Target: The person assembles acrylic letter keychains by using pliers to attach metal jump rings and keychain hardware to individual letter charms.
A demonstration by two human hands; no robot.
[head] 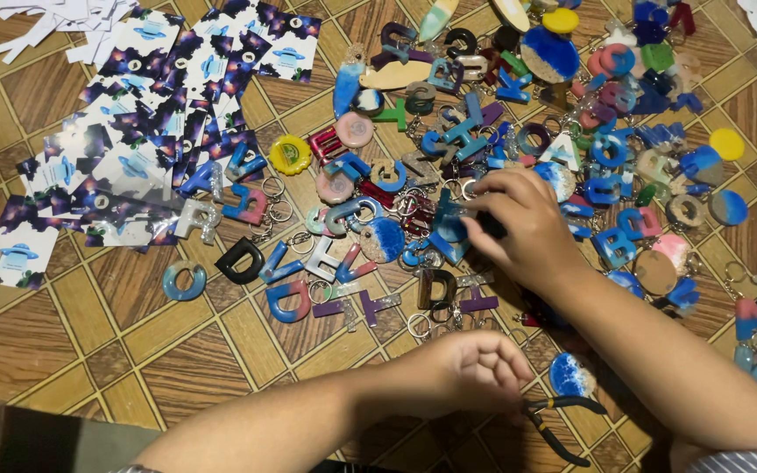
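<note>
My right hand point(519, 229) was reaching into the middle of the pile of resin letter keychains point(501, 140) on the wooden parquet floor point(89, 350). Its fingers were curled closed around a small dark thing, and just beside them lay a blue letter keychain point(449, 229) with a metal ring. I could not tell exactly what the fingers pinched, because they covered it.

My left hand point(479, 368) rested lower on the floor, closed in a loose fist, and I could not see anything inside it. The black-handled pliers point(558, 425) lay just beside it, untouched, next to a round blue and white keychain point(571, 375).

To the left of the pile, some letters lay in a row: a black one point(240, 260), a blue and pink one point(289, 300), a purple one point(377, 307). Further left, purple printed backing cards point(177, 96) were spread out.

I think I was at the step of picking one letter and working on its ring. The next move would need a firm pinch on the small ring, and probably the pliers.
</note>
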